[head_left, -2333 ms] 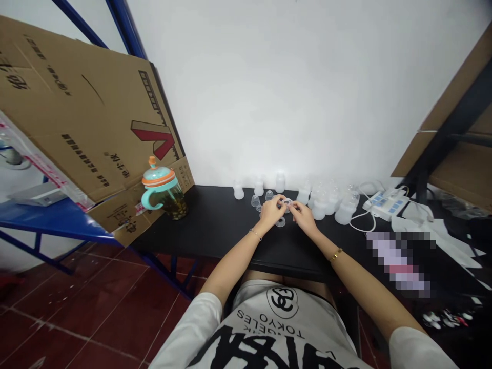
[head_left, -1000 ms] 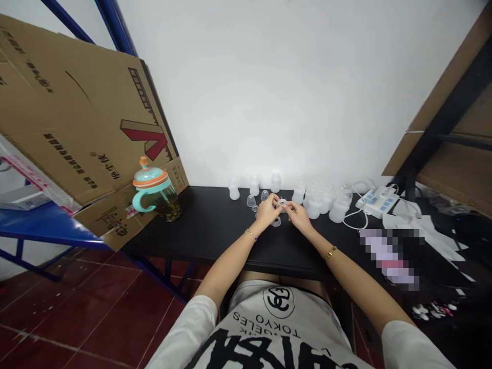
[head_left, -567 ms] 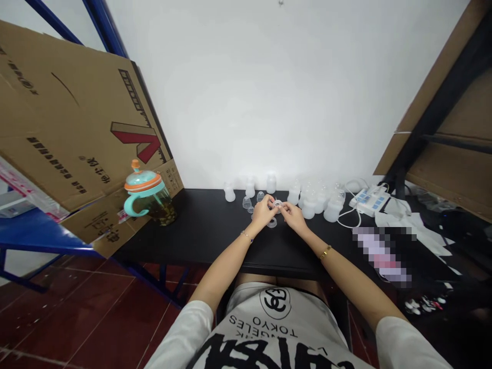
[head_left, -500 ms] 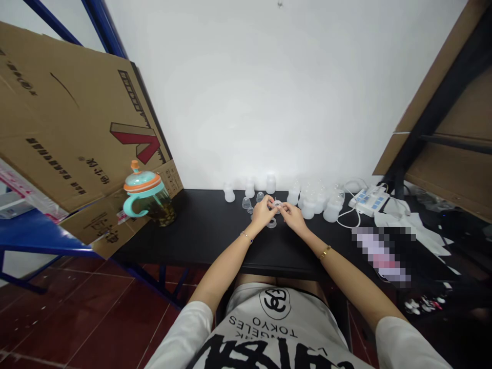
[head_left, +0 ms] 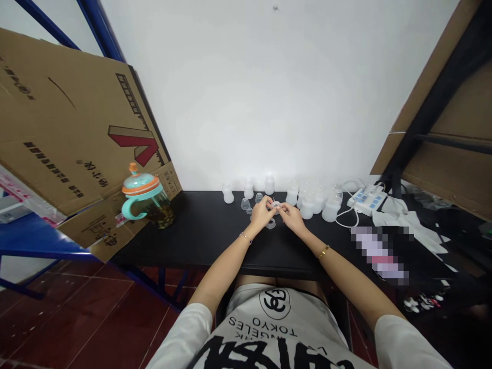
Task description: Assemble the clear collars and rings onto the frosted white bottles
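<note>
Both hands meet above the black table [head_left: 200,246]. My left hand [head_left: 263,212] pinches one side of a small whitish bottle collar ring [head_left: 275,204], and my right hand [head_left: 291,216] grips its other side. Fingers hide part of the ring, so I cannot tell whether a nipple sits in it. Just below the hands another clear ring [head_left: 271,223] lies on the table. Clear dome caps [head_left: 245,204] stand to the left of my left hand, with a smaller clear piece [head_left: 249,210] beside them.
Frosted baby bottles [head_left: 228,195] line the wall. Several more with domed tops [head_left: 330,209] cluster at the right. Beyond are a white power strip [head_left: 367,199] and crumpled white paper [head_left: 407,228]. A teal-lidded jug [head_left: 148,197] stands left, by a cardboard box [head_left: 77,133].
The view has shifted very slightly. Both hands keep their hold on the ring in nearly the same place, with only small finger movement.
</note>
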The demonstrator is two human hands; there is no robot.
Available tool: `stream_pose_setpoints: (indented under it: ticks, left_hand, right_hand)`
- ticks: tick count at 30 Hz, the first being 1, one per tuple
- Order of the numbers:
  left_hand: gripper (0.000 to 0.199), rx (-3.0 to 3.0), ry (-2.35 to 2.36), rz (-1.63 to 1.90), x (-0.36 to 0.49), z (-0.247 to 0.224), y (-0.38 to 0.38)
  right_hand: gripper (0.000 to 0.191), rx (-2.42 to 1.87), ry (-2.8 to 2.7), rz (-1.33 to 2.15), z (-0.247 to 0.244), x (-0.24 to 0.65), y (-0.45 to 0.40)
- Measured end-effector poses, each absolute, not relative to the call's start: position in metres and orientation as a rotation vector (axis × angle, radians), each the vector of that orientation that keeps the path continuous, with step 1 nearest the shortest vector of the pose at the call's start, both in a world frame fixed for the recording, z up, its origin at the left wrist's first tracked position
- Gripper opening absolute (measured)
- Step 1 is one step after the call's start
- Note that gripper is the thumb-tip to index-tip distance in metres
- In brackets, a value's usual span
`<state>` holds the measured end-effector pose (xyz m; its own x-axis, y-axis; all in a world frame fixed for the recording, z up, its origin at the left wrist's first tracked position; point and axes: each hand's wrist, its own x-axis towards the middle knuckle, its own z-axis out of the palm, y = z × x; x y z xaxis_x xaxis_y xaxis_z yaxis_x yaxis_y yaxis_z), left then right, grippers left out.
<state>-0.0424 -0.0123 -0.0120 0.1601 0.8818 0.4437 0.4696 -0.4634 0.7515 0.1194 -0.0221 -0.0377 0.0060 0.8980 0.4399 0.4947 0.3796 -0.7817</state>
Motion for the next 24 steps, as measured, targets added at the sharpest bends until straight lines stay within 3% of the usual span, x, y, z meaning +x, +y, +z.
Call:
stream_pose_setpoints:
  ticks: [24]
  left_hand:
    - [0.016, 1.99, 1.271, 1.229, -0.0417, -0.0088, -0.0146]
  right_hand:
    - [0.031, -1.245, -1.661, 0.456, -0.0391, 0.1212, -0.02]
